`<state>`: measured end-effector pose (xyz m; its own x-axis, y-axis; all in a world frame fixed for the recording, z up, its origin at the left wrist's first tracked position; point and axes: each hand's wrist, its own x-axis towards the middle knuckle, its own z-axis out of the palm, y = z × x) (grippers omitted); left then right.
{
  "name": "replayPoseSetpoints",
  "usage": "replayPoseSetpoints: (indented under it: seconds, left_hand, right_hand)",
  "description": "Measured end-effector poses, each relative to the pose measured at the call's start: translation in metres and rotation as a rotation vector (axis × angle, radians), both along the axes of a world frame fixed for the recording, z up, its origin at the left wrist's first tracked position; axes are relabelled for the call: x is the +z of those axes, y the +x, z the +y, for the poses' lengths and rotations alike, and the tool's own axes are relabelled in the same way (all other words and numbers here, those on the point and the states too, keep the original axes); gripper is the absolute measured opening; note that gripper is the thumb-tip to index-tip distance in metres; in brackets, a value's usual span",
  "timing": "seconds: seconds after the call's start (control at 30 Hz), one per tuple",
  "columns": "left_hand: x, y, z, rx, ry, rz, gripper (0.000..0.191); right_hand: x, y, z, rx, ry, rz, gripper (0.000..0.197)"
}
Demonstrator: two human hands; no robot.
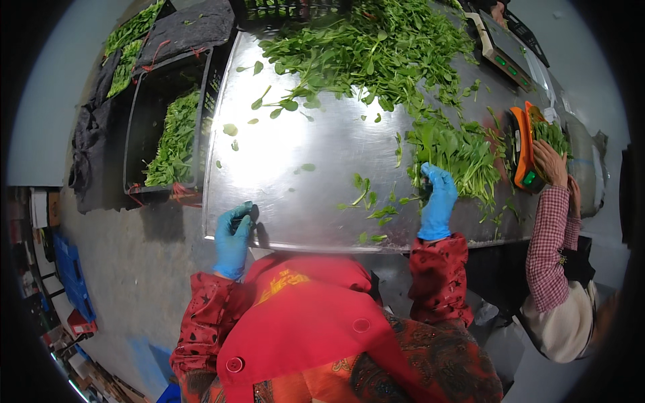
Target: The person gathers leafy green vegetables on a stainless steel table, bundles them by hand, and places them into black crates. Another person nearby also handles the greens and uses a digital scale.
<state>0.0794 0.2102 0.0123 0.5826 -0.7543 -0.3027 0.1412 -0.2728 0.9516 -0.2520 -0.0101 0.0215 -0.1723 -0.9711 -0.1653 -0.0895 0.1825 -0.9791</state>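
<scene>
My left hand (233, 244), in a blue glove, is at the front left corner of a metal tabletop (312, 211). Its fingers are curled, with a gap between thumb and fingertips, and I see nothing held there. Also gloved in blue, my right hand (438, 204) is bent at the left edge of a bunch of leafy greens (458, 156). Its fingertips meet the leaves; the underside of the hand is hidden, so whether it grips any is unclear. Loose sprigs (370, 194) lie between my hands. Farther back spreads a large heap of greens (373, 55).
A black crate (128, 156) holding greens stands left of the table. Another black crate (292, 10) is at the far edge. On the right, a co-worker's hands (554, 163) touch greens on an orange scale (524, 151). A second scale (504, 55) sits behind it.
</scene>
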Motion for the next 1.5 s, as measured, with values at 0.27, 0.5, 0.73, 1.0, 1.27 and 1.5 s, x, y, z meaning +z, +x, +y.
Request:
replayPoseSetpoints:
  seconds: [0.27,0.5,0.73,1.0,1.27,1.5]
  left_hand:
    - [-0.009,0.088,0.065,0.062,0.062,-0.086,0.025]
    - [-0.015,0.156,0.15,0.145,0.126,-0.05,0.024]
    - [-0.025,0.199,0.231,0.304,0.168,-0.055,0.023]
    - [-0.03,0.222,0.251,0.375,0.234,0.006,0.024]
    - [-0.02,0.29,0.194,0.334,0.37,0.061,0.023]
    - [-0.053,0.38,0.063,0.045,0.161,-0.081,0.023]
  right_hand:
    - [-0.042,0.032,0.063,0.255,-0.261,0.835,0.042]
    - [-0.1,0.086,0.047,0.289,-0.336,0.969,0.025]
    - [-0.056,0.162,-0.093,0.175,-0.018,-0.272,0.015]
    - [-0.081,0.284,-0.065,0.21,-0.367,0.438,0.04]
    - [-0.064,0.381,-0.024,0.277,-0.341,-0.003,0.027]
    - [-0.057,0.537,0.033,0.34,-0.073,-0.601,0.038]
